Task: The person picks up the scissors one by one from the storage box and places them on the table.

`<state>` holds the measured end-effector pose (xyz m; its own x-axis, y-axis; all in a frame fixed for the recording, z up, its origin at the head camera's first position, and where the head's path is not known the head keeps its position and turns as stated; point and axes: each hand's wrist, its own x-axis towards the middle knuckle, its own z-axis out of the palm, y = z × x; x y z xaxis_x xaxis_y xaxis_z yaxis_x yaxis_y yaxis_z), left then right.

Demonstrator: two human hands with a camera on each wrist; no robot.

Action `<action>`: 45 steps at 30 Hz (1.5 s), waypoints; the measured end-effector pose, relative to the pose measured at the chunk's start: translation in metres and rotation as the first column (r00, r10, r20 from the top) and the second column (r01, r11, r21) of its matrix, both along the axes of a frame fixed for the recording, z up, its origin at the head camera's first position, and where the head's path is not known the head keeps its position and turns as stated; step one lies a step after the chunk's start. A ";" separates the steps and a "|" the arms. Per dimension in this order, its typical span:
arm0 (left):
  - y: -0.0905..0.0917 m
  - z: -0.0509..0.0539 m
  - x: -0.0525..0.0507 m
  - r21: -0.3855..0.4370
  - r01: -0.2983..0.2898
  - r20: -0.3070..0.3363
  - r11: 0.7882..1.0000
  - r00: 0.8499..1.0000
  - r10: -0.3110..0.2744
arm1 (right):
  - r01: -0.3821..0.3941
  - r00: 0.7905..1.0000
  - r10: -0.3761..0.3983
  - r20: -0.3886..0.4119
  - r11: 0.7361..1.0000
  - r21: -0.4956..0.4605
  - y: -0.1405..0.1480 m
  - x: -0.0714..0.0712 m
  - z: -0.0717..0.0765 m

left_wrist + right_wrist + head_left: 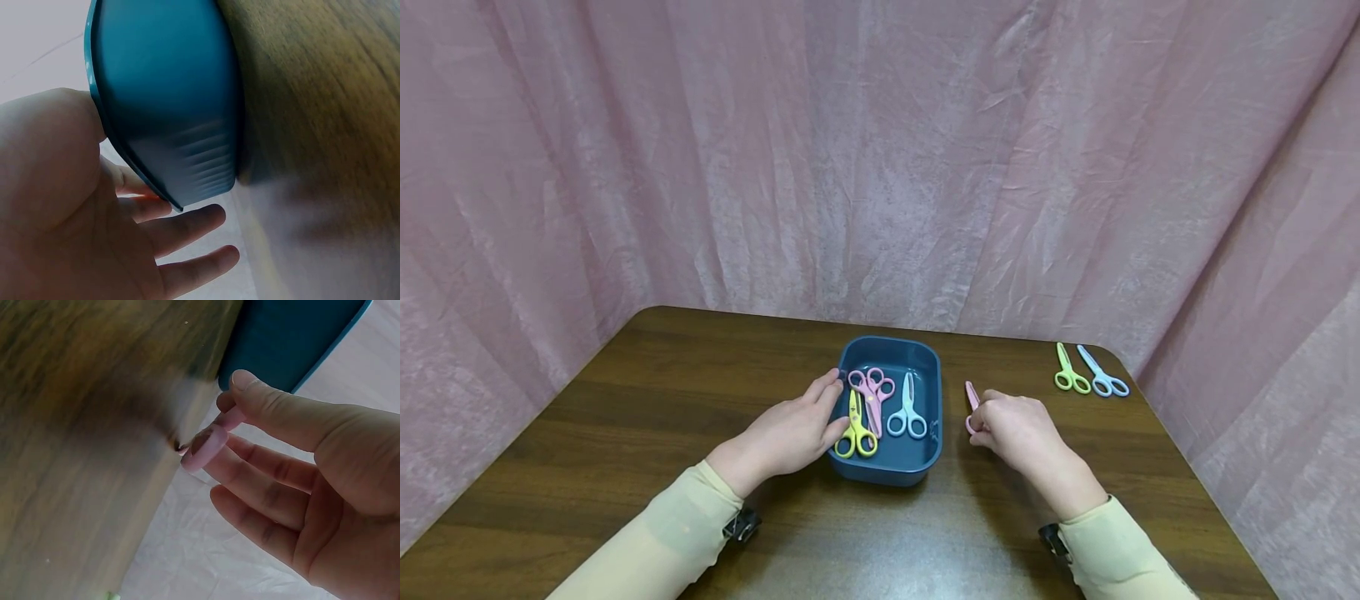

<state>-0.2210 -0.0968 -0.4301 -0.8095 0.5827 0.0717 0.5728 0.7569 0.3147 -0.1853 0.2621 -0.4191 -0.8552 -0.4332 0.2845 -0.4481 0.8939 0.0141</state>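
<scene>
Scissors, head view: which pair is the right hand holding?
The pink pair just right of the blue bin, pinched at its handle by the right hand. The other pink scissors lie inside the bin.

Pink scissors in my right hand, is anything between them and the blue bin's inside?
Only the right wall of the blue bin. The pink scissors, pinched by the right hand, sit outside it, so they would probably need lifting over. Nothing else visible stands between.

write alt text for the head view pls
A right hand pinches pink scissors beside a blue bin on a wood-grain table; the left hand touches the bin. Yellow scissors, light-blue scissors and more pink scissors lie inside; green scissors and blue scissors lie by the far right corner.
</scene>
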 end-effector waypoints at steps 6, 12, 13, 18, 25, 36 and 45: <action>-0.001 -0.002 -0.001 0.002 0.005 -0.009 1.000 1.000 -0.004 | -0.019 1.000 0.019 0.012 1.000 -0.001 0.000 -0.001 -0.005; -0.001 -0.001 0.000 0.000 -0.001 0.001 1.000 1.000 0.001 | -0.029 1.000 0.029 0.011 1.000 0.000 0.000 -0.002 -0.009; -0.001 -0.001 0.000 0.000 -0.002 0.004 1.000 1.000 0.002 | -0.031 0.999 0.031 0.012 1.000 0.003 0.000 -0.003 -0.009; 0.000 -0.001 0.001 0.000 -0.004 -0.001 1.000 1.000 0.004 | -0.034 0.999 0.034 0.005 0.999 0.030 0.000 -0.004 -0.012; 0.001 0.000 0.002 0.000 0.001 -0.022 1.000 1.000 -0.001 | -0.032 0.999 0.033 -0.019 0.998 0.049 0.000 -0.006 -0.015; 0.001 0.000 0.001 -0.004 0.001 -0.016 1.000 1.000 -0.001 | -0.028 1.000 0.028 -0.012 0.999 0.033 -0.001 -0.004 -0.014; 0.001 0.000 0.001 0.003 0.007 -0.015 1.000 1.000 -0.007 | 0.018 0.999 -0.020 0.050 0.999 0.040 -0.004 -0.001 -0.008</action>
